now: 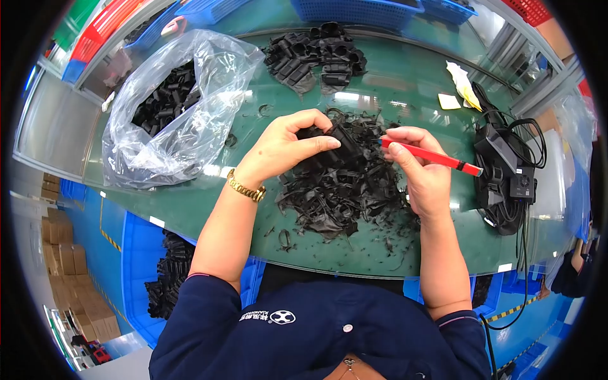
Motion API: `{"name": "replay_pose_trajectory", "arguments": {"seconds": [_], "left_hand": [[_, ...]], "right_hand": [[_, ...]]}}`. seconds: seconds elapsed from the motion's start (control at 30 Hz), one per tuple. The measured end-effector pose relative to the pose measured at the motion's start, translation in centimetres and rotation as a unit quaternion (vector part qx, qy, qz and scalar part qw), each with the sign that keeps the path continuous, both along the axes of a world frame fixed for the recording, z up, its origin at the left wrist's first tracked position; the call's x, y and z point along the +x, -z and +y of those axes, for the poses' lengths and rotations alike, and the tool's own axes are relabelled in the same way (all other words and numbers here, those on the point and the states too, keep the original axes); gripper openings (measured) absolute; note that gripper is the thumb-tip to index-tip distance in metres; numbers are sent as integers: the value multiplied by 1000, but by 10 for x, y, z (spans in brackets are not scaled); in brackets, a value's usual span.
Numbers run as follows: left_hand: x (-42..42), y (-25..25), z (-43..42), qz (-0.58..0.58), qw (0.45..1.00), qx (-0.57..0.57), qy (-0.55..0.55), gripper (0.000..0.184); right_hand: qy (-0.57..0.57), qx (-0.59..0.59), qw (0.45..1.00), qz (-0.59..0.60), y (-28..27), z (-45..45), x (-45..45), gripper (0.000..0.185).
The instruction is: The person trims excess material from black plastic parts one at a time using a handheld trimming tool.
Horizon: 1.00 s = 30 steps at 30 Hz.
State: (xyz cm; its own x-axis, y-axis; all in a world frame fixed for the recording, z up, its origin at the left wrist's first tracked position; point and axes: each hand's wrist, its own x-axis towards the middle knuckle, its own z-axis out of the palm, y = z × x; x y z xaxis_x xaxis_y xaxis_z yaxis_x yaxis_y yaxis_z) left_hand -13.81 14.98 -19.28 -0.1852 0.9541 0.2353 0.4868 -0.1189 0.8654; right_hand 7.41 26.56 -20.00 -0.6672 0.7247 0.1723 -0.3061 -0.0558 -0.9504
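Note:
My left hand [278, 149] pinches a black moulded part [342, 144] between thumb and fingers, above a heap of black trimmings [335, 196]. To its right, my right hand [430, 174] is closed around a slim red-handled tool [437, 157]. The tool's left end points toward the black part, with a small gap between them. Whether a blade sticks out of that end is too small to tell. Thin curled strips and crumbs of black material lie under and around both hands on the green tabletop [253, 218].
A clear plastic bag [218, 76] of black parts stands at left. Stacked black parts [335, 60] lie behind the heap. On the right are black devices with cables [506, 168] and a yellow pad [449, 101]. Blue baskets [354, 14] line the back; a blue bin [136, 253] sits below.

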Motion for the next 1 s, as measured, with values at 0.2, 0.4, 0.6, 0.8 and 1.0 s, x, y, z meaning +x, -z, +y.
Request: {"name": "replay_pose_trajectory", "arguments": {"seconds": [0.2,0.4,0.6,0.8,1.0], "left_hand": [[28,0,10,-191,982,7,-6,15],[37,4,14,-195,980,21,26,12],[44,12,14,-253,967,-26,29,11],[49,8,15,-317,947,-55,16,10],[50,27,23,-137,981,-2,-138,17]], "right_hand": [[49,167,984,42,-2,-7,1,15],[102,382,918,26,-3,1,-3,18],[129,498,857,-32,15,-1,-5,22],[94,219,971,10,10,5,-4,8],[-57,-187,969,150,7,5,-3,5]]}}
